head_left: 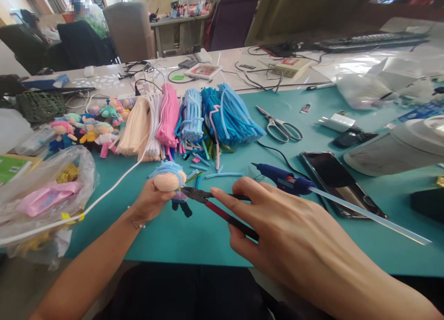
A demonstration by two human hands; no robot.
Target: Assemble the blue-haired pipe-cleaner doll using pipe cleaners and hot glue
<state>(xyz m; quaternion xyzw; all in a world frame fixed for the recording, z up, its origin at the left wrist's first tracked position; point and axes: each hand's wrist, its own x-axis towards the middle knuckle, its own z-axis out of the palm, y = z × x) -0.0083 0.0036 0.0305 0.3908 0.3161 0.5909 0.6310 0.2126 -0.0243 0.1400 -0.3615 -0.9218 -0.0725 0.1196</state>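
My left hand (151, 202) is closed around a small doll (167, 179) with a round beige head, blue hair and dark legs hanging below. Red-and-black pliers (222, 212) lie in my right hand (274, 218), whose fingers are wrapped on the handles. The jaws of the pliers touch the doll's neck area, just right of the head; what they grip there is too small to tell. Short blue and green stem pieces (224, 175) lie behind the doll on the green mat (166, 246).
Bundles of beige, pink (169, 114) and blue stems (236, 114) stand behind. Finished dolls (104, 131) and a plastic bag (79, 172) are at left. Scissors (280, 126), a glue gun (282, 177), a phone (338, 183) and a cup (395, 146) lie at right. People sit far back.
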